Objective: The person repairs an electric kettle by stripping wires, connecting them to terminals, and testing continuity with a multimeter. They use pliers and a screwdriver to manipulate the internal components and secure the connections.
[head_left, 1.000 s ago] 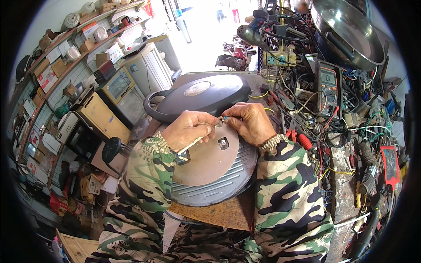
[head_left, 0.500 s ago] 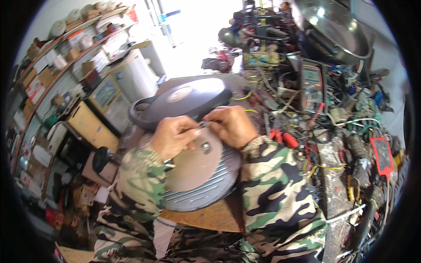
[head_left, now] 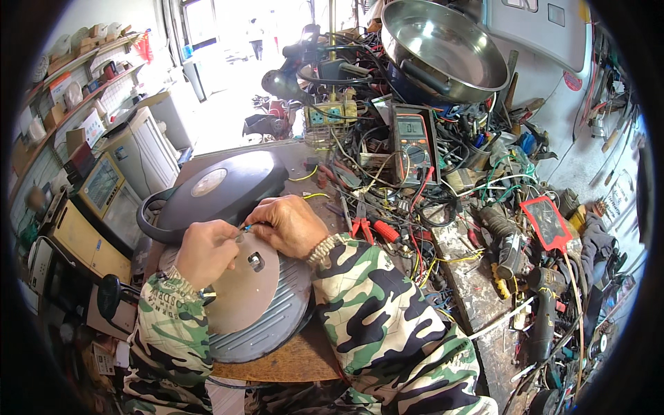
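My left hand [head_left: 205,252] and my right hand [head_left: 288,223] meet over a round tan sheet [head_left: 238,297], fingertips pinched together. Between them shows a small blue piece [head_left: 247,228], in my right fingertips; its exact kind is too small to tell. What my left fingers pinch is mostly hidden. The tan sheet has a squarish hole with a small metal part [head_left: 256,261] in it. Beneath lies a round grey ridged base [head_left: 294,304]. Just beyond my hands rests a dark grey domed lid [head_left: 238,183] with a looped handle.
Right of my hands lie pliers with red handles [head_left: 362,225], a multimeter [head_left: 413,145] and tangled wires. A steel pan [head_left: 463,59] stands at the back right. A cordless drill [head_left: 545,304] and a red-framed swatter [head_left: 548,223] lie farther right. Crowded shelves [head_left: 83,69] line the left wall.
The view has swung to the right, so everything sits farther left in the picture. My hands stay pinched together at the same place over the tan sheet.
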`<state>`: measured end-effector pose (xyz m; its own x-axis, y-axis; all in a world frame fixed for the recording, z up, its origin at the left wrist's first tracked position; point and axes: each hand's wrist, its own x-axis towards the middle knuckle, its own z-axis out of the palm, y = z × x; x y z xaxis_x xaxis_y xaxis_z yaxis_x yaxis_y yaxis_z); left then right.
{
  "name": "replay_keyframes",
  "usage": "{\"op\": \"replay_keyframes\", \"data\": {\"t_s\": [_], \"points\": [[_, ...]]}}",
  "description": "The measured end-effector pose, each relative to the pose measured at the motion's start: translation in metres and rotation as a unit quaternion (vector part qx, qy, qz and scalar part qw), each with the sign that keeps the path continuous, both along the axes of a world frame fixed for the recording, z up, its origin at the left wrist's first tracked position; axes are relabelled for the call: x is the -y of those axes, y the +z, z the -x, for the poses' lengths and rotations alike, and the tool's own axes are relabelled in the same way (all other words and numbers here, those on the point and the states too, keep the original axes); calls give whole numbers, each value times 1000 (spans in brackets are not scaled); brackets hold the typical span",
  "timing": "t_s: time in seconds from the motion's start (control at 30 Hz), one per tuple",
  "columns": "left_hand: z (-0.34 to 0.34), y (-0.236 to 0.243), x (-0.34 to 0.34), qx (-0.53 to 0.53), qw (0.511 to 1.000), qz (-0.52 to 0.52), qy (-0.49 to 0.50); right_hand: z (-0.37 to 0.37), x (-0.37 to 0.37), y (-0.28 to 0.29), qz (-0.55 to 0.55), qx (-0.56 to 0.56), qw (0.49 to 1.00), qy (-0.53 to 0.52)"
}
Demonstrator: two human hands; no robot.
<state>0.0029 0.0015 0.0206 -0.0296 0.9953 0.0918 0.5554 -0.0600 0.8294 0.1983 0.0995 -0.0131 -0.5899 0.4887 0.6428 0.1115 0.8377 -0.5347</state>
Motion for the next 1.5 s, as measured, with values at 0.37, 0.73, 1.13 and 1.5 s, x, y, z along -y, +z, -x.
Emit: {"op": "replay_keyframes", "data": {"t_s": [0.37,0.73,1.13,1.5], "points": [[5,-13,-15,25,999,-31,-28,-45,1,41,-34,12,998,-50],[4,-10,-13,-6,996,-69,-56,-224,78,141,53,357,859,-364],[38,-7,-9,38,995,-59,-75,-200,186,27,138,511,828,-186],[-45,20,177,-18,953,-221,-207,-136,272,-77,238,456,837,-184]]}}
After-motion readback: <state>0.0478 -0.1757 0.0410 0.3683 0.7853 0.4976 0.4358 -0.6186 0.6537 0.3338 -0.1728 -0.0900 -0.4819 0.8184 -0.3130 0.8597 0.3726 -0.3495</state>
